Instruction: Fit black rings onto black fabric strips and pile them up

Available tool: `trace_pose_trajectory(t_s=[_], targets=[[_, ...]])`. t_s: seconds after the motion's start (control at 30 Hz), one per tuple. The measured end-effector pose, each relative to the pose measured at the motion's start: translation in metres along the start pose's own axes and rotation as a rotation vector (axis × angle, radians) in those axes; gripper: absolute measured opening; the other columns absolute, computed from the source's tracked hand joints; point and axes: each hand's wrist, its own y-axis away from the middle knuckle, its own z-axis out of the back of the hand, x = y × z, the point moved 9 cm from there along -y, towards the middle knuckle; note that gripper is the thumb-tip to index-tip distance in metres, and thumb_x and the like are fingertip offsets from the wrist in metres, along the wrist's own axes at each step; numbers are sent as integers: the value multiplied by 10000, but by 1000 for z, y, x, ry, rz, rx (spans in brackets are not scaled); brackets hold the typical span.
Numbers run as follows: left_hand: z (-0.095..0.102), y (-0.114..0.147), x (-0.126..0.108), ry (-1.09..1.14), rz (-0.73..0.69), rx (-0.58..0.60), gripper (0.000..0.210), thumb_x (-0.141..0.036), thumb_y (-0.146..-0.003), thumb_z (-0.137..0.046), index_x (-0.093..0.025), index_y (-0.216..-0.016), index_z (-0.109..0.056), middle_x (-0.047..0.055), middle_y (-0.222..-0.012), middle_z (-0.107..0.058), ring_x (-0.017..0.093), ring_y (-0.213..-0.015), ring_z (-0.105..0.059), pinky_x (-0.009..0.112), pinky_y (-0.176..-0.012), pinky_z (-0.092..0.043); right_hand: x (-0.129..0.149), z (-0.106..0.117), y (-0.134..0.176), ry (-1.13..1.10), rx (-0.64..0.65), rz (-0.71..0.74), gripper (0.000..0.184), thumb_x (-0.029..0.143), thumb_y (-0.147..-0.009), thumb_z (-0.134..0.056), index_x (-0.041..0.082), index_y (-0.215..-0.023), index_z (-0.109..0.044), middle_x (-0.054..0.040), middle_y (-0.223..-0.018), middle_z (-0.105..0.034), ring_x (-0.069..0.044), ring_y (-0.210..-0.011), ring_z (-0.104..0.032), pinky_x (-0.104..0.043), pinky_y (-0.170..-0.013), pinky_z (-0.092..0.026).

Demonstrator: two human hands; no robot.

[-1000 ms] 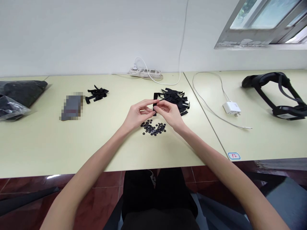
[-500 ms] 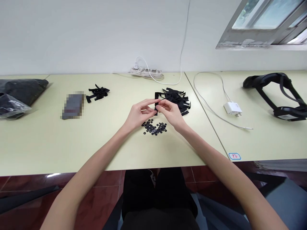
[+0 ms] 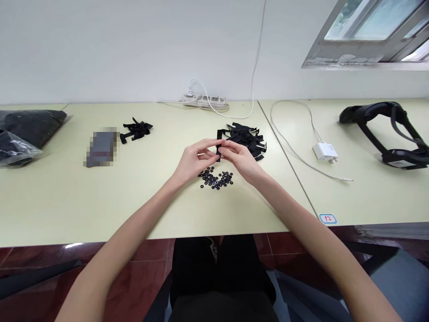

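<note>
A short black fabric strip (image 3: 219, 134) stands upright between my two hands, over the table. My left hand (image 3: 196, 157) grips it from the left with thumb and fingers. From the right, my right hand (image 3: 237, 157) pinches the same strip, its fingertips meeting those of the left. Whatever small piece may sit under the fingertips is hidden. Just below the hands lies a loose scatter of small black ring-shaped discs (image 3: 216, 180). Behind my right hand is a heap of black fabric strips (image 3: 246, 137).
A smaller pile of black strips (image 3: 137, 129) lies to the left, near a blurred dark object (image 3: 102, 147) and a plastic bag (image 3: 30, 129). A power strip (image 3: 206, 101) is by the wall. Rightward are a white charger (image 3: 325, 152) with cable and a black headset (image 3: 389, 129).
My right hand has shifted very slightly at the strip, its fingers lying a little flatter. Both hands keep their hold, and the piles look the same.
</note>
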Motion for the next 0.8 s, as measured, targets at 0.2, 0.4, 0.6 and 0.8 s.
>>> trace_pose_trajectory(t_s=[0.2,0.4,0.6,0.8], targets=[[4,-1,-1,-14,34,-16,450,-311,-925,-815,-285,-1374,-792,90,-1470,-713,142,-897,-765,354,-920,-710,-3,3,-3,-8,37,2,364,536,-882,-865,262,-1108,-784,-61,-1211,-797,-260,-1229,-718,-484,-1172,-544],[3,-1,-7,2,38,-5,449,-303,-932,-807,-280,-1381,-786,100,-1493,-700,151,-909,-776,332,-865,-703,-3,2,-2,-74,79,-6,353,532,-870,-888,278,-1097,-796,-52,-1215,-787,-244,-1184,-731,-476,-1154,-564],[3,0,-9,2,18,-6,444,-279,-935,-791,-290,-1378,-785,86,-1480,-707,146,-905,-769,344,-884,-702,3,-1,0,-20,83,-1,372,568,-874,-872,281,-1094,-785,-54,-1230,-776,-251,-1188,-717,-479,-1136,-577],[3,1,-11,-1,-13,-14,433,-260,-939,-787,-285,-1371,-787,76,-1443,-720,146,-909,-768,331,-881,-701,8,-2,1,-4,85,25,293,509,-909,-843,269,-1053,-756,-38,-1131,-750,-231,-1107,-718,-468,-1094,-575]])
